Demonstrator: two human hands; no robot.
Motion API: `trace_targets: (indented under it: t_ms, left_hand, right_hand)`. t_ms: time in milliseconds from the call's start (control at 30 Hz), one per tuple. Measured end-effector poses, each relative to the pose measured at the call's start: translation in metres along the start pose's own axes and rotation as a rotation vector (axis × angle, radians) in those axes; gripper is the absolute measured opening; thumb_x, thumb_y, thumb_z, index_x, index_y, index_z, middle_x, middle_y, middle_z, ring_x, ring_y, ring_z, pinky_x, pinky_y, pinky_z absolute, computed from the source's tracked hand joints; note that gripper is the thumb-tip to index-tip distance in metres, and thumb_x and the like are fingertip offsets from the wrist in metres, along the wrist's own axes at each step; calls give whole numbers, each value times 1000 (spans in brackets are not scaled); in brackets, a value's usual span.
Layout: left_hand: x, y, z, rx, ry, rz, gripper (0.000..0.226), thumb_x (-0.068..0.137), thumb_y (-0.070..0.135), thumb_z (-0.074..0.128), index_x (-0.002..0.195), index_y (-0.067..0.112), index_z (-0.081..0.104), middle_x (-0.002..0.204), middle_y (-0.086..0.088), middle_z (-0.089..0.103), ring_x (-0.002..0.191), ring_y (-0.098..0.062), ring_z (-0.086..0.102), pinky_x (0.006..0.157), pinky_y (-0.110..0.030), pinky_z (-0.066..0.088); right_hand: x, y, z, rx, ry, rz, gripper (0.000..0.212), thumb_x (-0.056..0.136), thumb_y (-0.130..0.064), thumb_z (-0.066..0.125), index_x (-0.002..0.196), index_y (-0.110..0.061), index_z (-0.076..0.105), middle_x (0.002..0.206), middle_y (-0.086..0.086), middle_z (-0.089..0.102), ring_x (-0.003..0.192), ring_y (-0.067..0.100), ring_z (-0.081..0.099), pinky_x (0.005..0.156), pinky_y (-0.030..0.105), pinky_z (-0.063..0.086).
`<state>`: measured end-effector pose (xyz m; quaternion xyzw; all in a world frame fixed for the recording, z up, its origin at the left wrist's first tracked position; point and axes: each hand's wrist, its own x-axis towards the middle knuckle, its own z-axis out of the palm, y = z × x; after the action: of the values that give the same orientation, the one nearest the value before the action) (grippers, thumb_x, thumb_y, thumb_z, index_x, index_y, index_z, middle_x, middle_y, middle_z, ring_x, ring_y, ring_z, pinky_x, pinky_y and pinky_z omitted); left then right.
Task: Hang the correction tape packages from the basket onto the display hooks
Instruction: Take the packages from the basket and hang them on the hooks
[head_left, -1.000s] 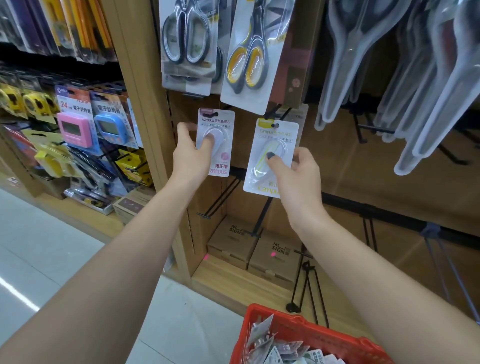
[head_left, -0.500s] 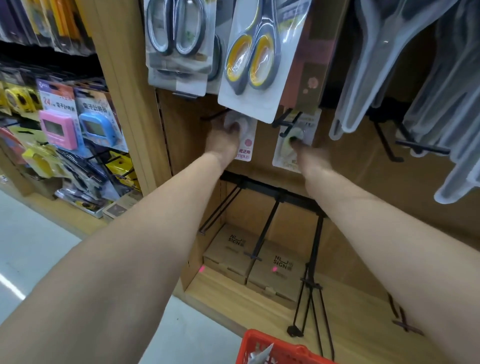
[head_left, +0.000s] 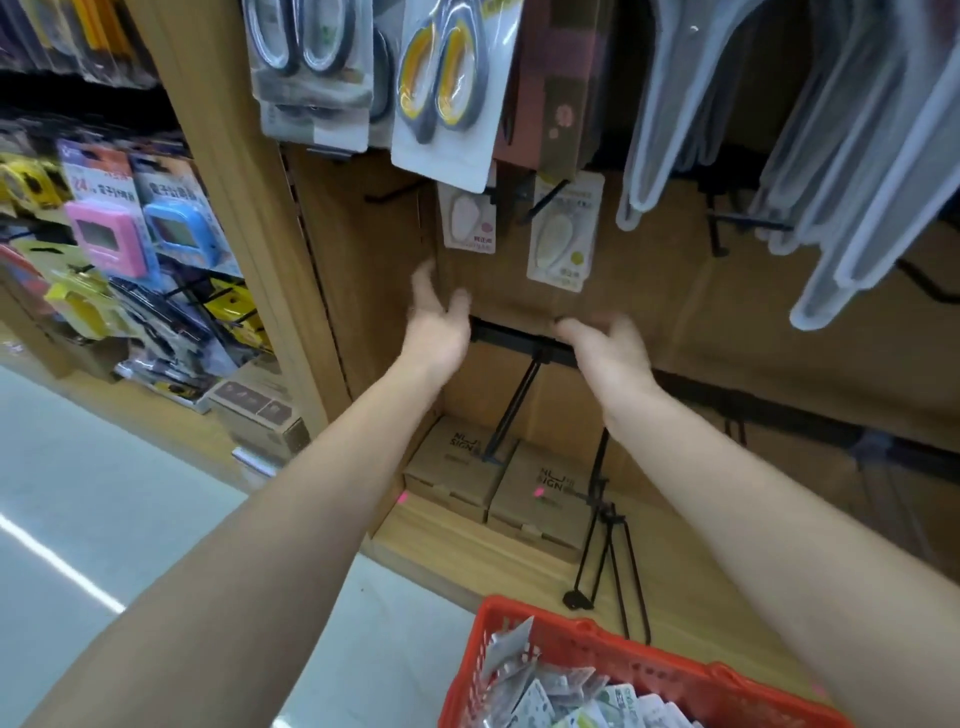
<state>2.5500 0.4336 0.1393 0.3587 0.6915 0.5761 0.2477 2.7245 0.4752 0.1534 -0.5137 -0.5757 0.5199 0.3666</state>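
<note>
Head view shows two flat card packages hanging on black wire hooks against a brown board. Pink package (head_left: 466, 221) hangs at the left, and yellow package (head_left: 563, 236) hangs beside it at the right, a little lower; each has a clear rounded blister with an oval tape body inside. Their tops are partly hidden behind a scissors card (head_left: 445, 93) with yellow handles.

Left hand (head_left: 435, 322) is below the pink package, apart from it, with fingers spread loosely and holding nothing. Right hand (head_left: 605, 345) is below the yellow package, also apart, with fingers relaxed and slightly bent, empty. Both hands are blurred. They are in front of a black metal bar (head_left: 524, 344).

At the bottom edge stands a red plastic basket (head_left: 644, 670) with a perforated wall. Inside lie more packages (head_left: 550, 696) in a loose pile, white and glossy, some with green print.

Two square cardboard boxes (head_left: 498, 480) sit side by side on the wooden shelf (head_left: 467, 556) under the hooks.
</note>
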Motion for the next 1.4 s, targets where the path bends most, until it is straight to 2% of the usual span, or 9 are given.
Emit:
trace_targets:
  t_ms: [167, 267, 333, 500, 667, 967, 1133, 1200, 1400]
  left_hand:
    - [-124, -50, 21, 144, -28, 115, 37, 108, 26, 51, 144, 25, 43, 124, -1, 59, 113, -11, 59, 100, -30, 48]
    - [-208, -91, 44, 201, -127, 160, 22, 102, 15, 58, 121, 25, 53, 108, 4, 60, 95, -3, 58, 83, -20, 49]
    - [-252, -122, 59, 316, -271, 120, 24, 98, 10, 61, 116, 24, 55, 107, 4, 57, 93, -8, 58, 82, -27, 50]
    - [-305, -193, 76, 784, -802, -224, 60, 98, 26, 64, 150, 9, 39, 151, -18, 40, 142, -34, 42, 110, -35, 40]
    - [-335, -231, 69, 1092, -1135, -444, 77, 95, 32, 64, 159, 11, 27, 154, -16, 40, 140, -35, 45, 108, -39, 45]
    - [-326, -234, 56, 1205, -1303, -469, 106, 71, 30, 91, 154, 24, 26, 145, -6, 47, 119, -29, 56, 88, -39, 52]
    - [-321, -235, 51, 1190, -1189, -210, 19, 95, 5, 59, 105, 18, 50, 111, -9, 62, 100, -28, 61, 77, -36, 47]
    - [-317, -230, 53, 1115, -1151, -129, 11, 97, 6, 55, 97, 16, 52, 107, -11, 66, 96, -27, 59, 83, -39, 48]
    - [-322, -229, 42, 1213, -1339, -297, 47, 92, 3, 63, 132, 25, 55, 135, -3, 56, 118, -25, 59, 98, -41, 54]
  right_hand:
    - [-87, 72, -33, 35, 94, -220, 21, 95, -23, 70, 112, -31, 59, 101, -11, 63, 82, -5, 63, 58, 12, 50]
    - [-132, 134, -58, 76, 184, -233, 20, 91, -9, 65, 96, -28, 59, 84, -11, 59, 66, 0, 54, 60, 10, 45]
    - [-154, 184, -73, -6, 194, -147, 22, 91, -3, 63, 92, -25, 57, 78, -9, 54, 64, 0, 49, 61, 14, 42]
    - [-187, 303, -109, -446, -56, 219, 15, 97, -10, 65, 111, -12, 61, 93, 4, 63, 90, 23, 63, 75, 36, 47]
    - [-224, 364, -140, -669, -368, 339, 34, 100, -32, 68, 127, -12, 65, 123, 3, 65, 118, 23, 62, 93, 31, 48]
    - [-228, 360, -146, -724, -541, 258, 27, 100, -39, 64, 120, -23, 69, 123, 0, 54, 121, 22, 50, 106, 41, 44]
    - [-235, 356, -144, -953, -618, 142, 55, 82, -46, 79, 131, -29, 61, 120, -2, 40, 122, 21, 36, 100, 37, 44]
    - [-239, 356, -144, -996, -592, 175, 58, 81, -42, 79, 132, -26, 55, 121, 1, 36, 123, 24, 36, 94, 38, 49]
    - [-239, 347, -147, -1005, -550, 357, 51, 88, -28, 77, 126, -15, 46, 127, 8, 51, 107, 29, 60, 79, 37, 51]
